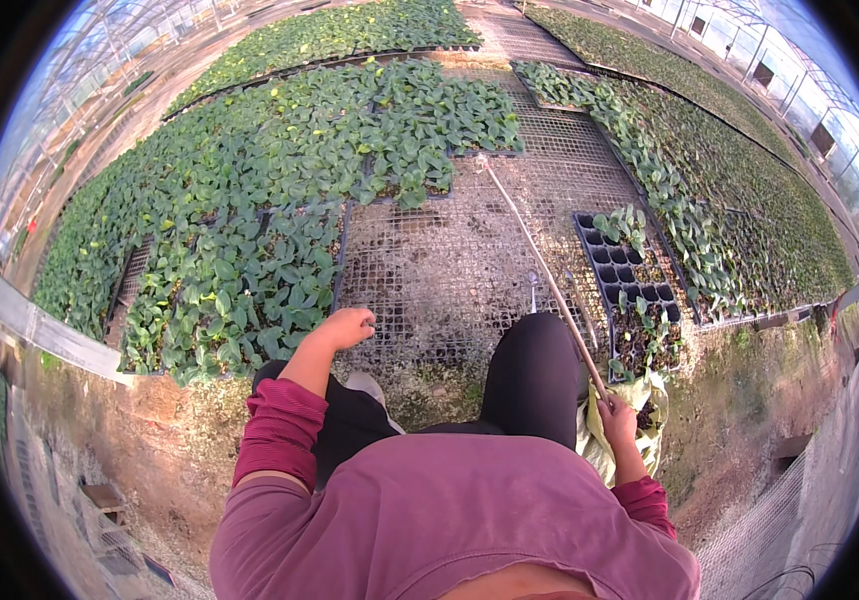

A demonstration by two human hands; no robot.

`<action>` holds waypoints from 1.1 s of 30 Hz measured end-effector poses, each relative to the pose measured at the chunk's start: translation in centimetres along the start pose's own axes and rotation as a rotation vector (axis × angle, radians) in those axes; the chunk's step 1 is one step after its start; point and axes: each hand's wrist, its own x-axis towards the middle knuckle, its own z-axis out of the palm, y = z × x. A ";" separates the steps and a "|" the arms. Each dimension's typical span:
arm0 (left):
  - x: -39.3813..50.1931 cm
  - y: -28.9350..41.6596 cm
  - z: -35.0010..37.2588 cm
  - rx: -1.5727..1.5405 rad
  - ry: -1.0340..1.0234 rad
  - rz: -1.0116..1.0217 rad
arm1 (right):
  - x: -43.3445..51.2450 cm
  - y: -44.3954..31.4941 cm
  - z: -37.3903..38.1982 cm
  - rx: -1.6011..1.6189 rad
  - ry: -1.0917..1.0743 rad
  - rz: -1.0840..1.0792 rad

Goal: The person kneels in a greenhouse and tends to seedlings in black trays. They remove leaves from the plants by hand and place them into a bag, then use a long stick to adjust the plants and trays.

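Note:
A long thin wooden stick (542, 262) slants away from me over the mesh bench (429, 255), with my right hand (619, 421) closed around its near end. Its pale, lumpy far tip (482, 160) is at the front edge of a tray of leafy seedlings (485, 120); I cannot tell whether they touch. My left hand (350, 328) hovers at the bench's near edge with fingers curled and nothing visible in them. Just left of it stand more trays of broad-leaved green seedlings (249, 277). Right of the stick lies a black cell tray (617, 262), partly planted, with several bare cells.
A spoon-like tool (533, 289) and a thin tool (581, 307) lie on the mesh near my right knee. A pale yellow sack (651, 435) with dark material sits beside my right leg. Dense rows of smaller plants (744, 202) fill the right side. A metal rail (46, 330) edges the bench at left.

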 end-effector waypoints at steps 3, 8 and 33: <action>0.0 0.0 0.0 -0.005 0.002 -0.005 | 0.1 0.1 0.1 -0.045 -0.006 -0.008; -0.1 0.1 -0.1 0.033 -0.018 0.011 | -0.1 0.2 -0.1 -0.039 0.020 -0.016; 0.3 0.3 0.3 0.055 -0.044 0.012 | 0.9 -3.3 3.5 0.126 0.062 -0.010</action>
